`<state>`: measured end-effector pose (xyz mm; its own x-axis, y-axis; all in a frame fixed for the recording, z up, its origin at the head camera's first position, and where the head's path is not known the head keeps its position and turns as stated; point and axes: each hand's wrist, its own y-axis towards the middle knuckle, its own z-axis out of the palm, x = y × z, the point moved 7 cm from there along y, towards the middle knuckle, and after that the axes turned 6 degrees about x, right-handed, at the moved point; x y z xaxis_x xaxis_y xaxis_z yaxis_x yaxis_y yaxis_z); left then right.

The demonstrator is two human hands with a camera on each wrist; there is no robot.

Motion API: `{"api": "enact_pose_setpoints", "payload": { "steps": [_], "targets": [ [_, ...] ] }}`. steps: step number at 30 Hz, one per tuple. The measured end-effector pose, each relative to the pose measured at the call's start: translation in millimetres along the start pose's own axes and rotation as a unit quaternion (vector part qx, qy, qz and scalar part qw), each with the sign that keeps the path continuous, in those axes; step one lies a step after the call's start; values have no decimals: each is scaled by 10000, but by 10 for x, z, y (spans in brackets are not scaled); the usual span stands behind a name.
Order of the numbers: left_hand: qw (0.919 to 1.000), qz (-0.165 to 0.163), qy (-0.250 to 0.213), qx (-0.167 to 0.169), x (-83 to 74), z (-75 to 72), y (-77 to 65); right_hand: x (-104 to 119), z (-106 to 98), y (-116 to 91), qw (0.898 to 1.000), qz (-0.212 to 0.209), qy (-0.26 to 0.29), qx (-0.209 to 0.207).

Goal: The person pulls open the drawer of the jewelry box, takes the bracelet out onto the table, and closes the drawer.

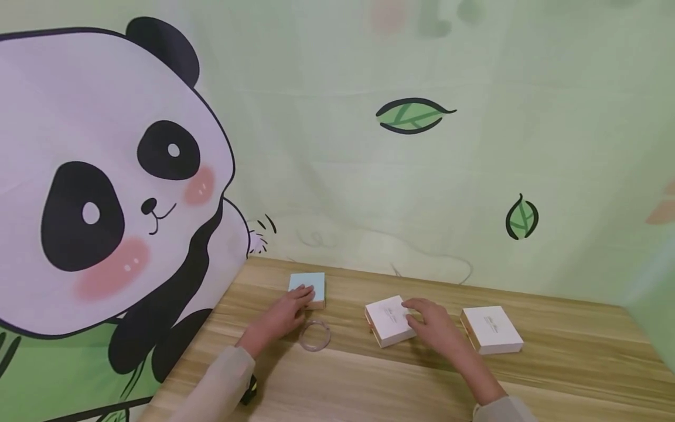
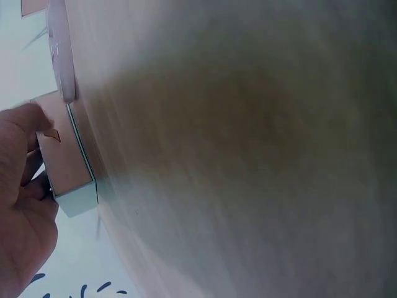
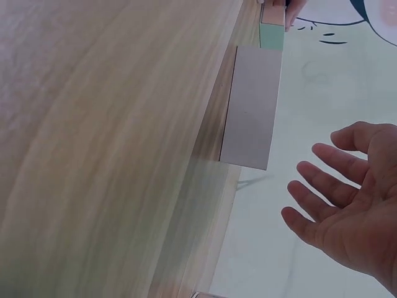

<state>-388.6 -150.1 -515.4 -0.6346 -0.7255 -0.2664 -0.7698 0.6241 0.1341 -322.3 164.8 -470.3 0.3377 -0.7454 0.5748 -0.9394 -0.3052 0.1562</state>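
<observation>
My left hand [image 1: 285, 313] rests its fingers on top of a small light blue box [image 1: 311, 278] at the left of the table. In the left wrist view its blurred thumb [image 2: 34, 118] is at the box's pinkish side [image 2: 62, 155], near a small dark notch. A clear bracelet [image 1: 315, 335] lies just in front of that box. My right hand [image 1: 437, 325] is beside a white box [image 1: 390, 322] with small print on its lid. Its fingers are spread and loosely bent, apart from the box in the right wrist view, with nothing held.
A second white printed box [image 1: 493, 329] sits to the right of my right hand. The wooden table [image 1: 327, 392] meets a green backdrop with a panda [image 1: 147, 205] drawn at the left. A small dark object [image 1: 249, 391] shows partly behind my left sleeve.
</observation>
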Motion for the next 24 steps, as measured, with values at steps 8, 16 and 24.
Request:
{"api": "enact_pose_setpoints", "payload": {
  "steps": [8,16,24],
  "targets": [
    [9991,-376,-179,121,22,19,-5,39,19,46,9998,-88,127,-95],
    [10000,11,-66,45,52,26,53,44,47,58,9999,-42,106,-114],
    [9990,353,-230,-145,239,-60,77,-1,1,44,9997,127,167,-104]
  ]
}}
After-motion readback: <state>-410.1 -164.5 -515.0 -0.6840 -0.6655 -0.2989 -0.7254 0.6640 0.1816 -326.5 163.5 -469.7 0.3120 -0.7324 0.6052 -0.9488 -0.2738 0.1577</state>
